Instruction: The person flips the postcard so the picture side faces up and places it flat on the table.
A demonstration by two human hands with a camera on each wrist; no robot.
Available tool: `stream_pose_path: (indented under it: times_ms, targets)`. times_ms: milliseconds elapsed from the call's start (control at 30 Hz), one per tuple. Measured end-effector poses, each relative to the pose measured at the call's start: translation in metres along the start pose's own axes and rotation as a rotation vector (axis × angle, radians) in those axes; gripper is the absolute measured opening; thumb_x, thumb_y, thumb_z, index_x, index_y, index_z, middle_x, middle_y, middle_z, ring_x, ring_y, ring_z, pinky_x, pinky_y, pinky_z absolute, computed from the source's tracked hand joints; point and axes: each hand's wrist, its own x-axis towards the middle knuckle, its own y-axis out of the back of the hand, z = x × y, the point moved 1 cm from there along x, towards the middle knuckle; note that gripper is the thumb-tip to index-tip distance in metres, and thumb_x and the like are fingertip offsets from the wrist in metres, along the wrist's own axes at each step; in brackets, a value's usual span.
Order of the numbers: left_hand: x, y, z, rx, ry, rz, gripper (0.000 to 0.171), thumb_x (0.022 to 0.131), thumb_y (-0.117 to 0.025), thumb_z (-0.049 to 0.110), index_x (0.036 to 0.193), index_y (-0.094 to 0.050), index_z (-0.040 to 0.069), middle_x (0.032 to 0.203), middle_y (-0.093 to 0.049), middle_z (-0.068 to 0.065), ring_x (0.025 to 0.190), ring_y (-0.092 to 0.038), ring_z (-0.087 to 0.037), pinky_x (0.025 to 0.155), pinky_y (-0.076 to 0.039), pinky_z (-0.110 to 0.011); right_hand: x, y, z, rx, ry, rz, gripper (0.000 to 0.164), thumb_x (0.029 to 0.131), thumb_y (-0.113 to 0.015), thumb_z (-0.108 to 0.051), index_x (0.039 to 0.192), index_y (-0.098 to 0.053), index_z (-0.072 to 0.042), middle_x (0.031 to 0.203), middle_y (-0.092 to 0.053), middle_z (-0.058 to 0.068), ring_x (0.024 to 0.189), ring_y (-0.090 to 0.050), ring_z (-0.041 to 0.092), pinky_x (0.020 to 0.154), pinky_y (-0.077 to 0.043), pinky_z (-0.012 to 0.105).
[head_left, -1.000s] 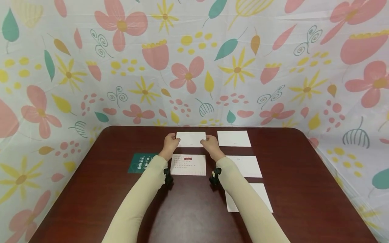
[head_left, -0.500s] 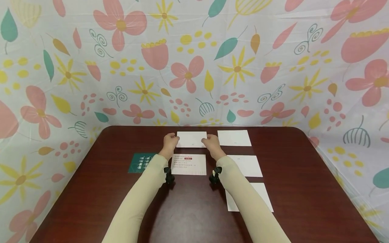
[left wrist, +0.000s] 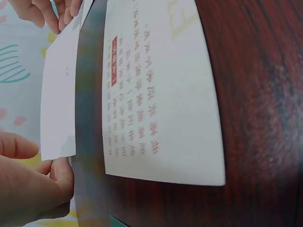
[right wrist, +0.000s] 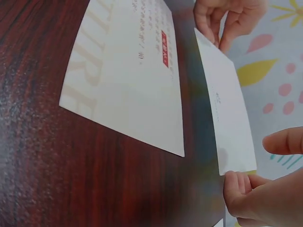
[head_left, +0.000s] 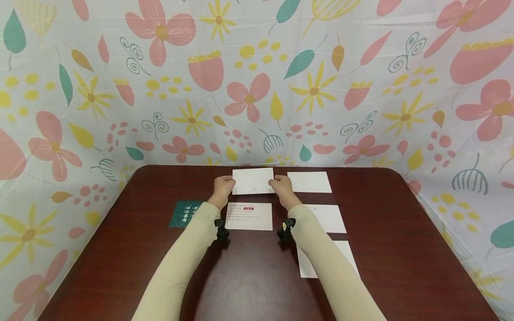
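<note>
Starting at the left, a teal rectangular card with white characters lies flat on the dark red-brown wooden table, its right part hidden by the arm that crosses it. Just beyond comes the left hand, thumb and fingers closed narrowly, pinching the left edge of a plain white rectangular paper card.

And there's that held card, at the middle of the table's far side, tilted up, its far edge raised towards the floral cloth backdrop. I can't tell whether its near edge touches the wood. Gripping both short edges probably keeps the thin sheet flat and its face uncovered. Nearer, just below it, a cream rectangular card with rows of reddish print lies between the arms, touched by neither hand.

Now the right hand: it mirrors the left, digits drawn together on the card's right edge, sharing the load, I'd say.

Further right runs a column: a far white card, a middle white card and a near white card, the last two partly covered by the right sleeve. The gaps between them presumably leave each one easy to grasp.
</note>
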Motion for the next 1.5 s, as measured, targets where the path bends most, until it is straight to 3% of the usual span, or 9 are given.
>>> stream_pose_path:
  times_ms: [333, 667, 800, 933, 1000, 1167, 1500]
  targets:
    - [-0.001, 0.0, 0.014, 0.044, -0.072, 0.002, 0.042, 0.096, -0.049, 0.01, 0.137, -0.049, -0.001, 0.136, -0.048, -0.021, 0.126, -0.046, -0.035, 0.102, -0.041, -0.046, 0.0, 0.006, -0.012, 0.048, 0.004, -0.012, 0.056, 0.093, -0.05, -0.012, 0.145, -0.037, 0.003, 0.144, -0.039, 0.022, 0.131, -0.04, 0.034, 0.106, -0.037, 0.044]
    - [-0.002, -0.001, 0.02, 0.081, -0.14, 0.079, 0.04, 0.101, -0.044, 0.024, 0.132, -0.056, 0.003, 0.135, -0.052, -0.016, 0.126, -0.046, -0.032, 0.102, -0.04, -0.045, -0.001, 0.006, -0.02, 0.098, 0.008, 0.0, 0.049, 0.098, -0.047, -0.013, 0.144, -0.04, 0.0, 0.145, -0.041, 0.019, 0.132, -0.04, 0.032, 0.108, -0.034, 0.042]
    - [-0.002, -0.002, 0.019, 0.048, -0.173, 0.126, 0.04, 0.103, -0.039, 0.028, 0.114, -0.062, -0.002, 0.116, -0.059, -0.019, 0.099, -0.054, -0.028, 0.085, -0.044, -0.039, 0.0, 0.006, -0.019, 0.156, -0.005, 0.006, 0.044, 0.102, -0.039, -0.014, 0.144, -0.041, -0.001, 0.146, -0.041, 0.017, 0.134, -0.039, 0.031, 0.109, -0.033, 0.04]
    - [-0.002, -0.002, 0.017, -0.003, -0.184, 0.147, 0.046, 0.104, -0.036, 0.031, 0.1, -0.06, -0.008, 0.104, -0.059, -0.022, 0.082, -0.048, -0.023, 0.074, -0.039, -0.036, 0.001, 0.007, -0.017, 0.231, -0.018, 0.008, 0.044, 0.105, -0.034, -0.019, 0.144, -0.041, 0.001, 0.146, -0.042, 0.017, 0.132, -0.041, 0.031, 0.108, -0.034, 0.038]
    - [-0.002, -0.002, 0.016, -0.012, -0.179, 0.167, 0.047, 0.104, -0.036, 0.032, 0.104, -0.063, -0.006, 0.11, -0.062, -0.02, 0.091, -0.055, -0.023, 0.08, -0.043, -0.036, 0.001, 0.007, -0.016, 0.25, -0.02, 0.011, 0.046, 0.106, -0.032, -0.025, 0.143, -0.042, 0.002, 0.145, -0.043, 0.018, 0.132, -0.041, 0.03, 0.108, -0.035, 0.037]
    - [-0.002, 0.0, 0.013, -0.035, -0.153, 0.176, 0.048, 0.104, -0.037, 0.034, 0.111, -0.063, -0.005, 0.114, -0.063, -0.021, 0.108, -0.057, -0.032, 0.093, -0.045, -0.043, -0.001, 0.007, -0.016, 0.247, -0.008, 0.031, 0.051, 0.106, -0.031, -0.033, 0.137, -0.047, 0.004, 0.14, -0.047, 0.02, 0.131, -0.042, 0.032, 0.106, -0.036, 0.039]
    - [0.0, 0.001, 0.01, 0.02, -0.116, 0.203, 0.03, 0.096, -0.052, 0.021, 0.111, -0.066, -0.001, 0.112, -0.063, -0.017, 0.104, -0.055, -0.031, 0.091, -0.046, -0.044, -0.001, 0.007, -0.013, 0.224, -0.007, 0.086, 0.036, 0.1, -0.047, -0.016, 0.128, -0.057, 0.005, 0.13, -0.054, 0.021, 0.121, -0.051, 0.032, 0.101, -0.042, 0.038]
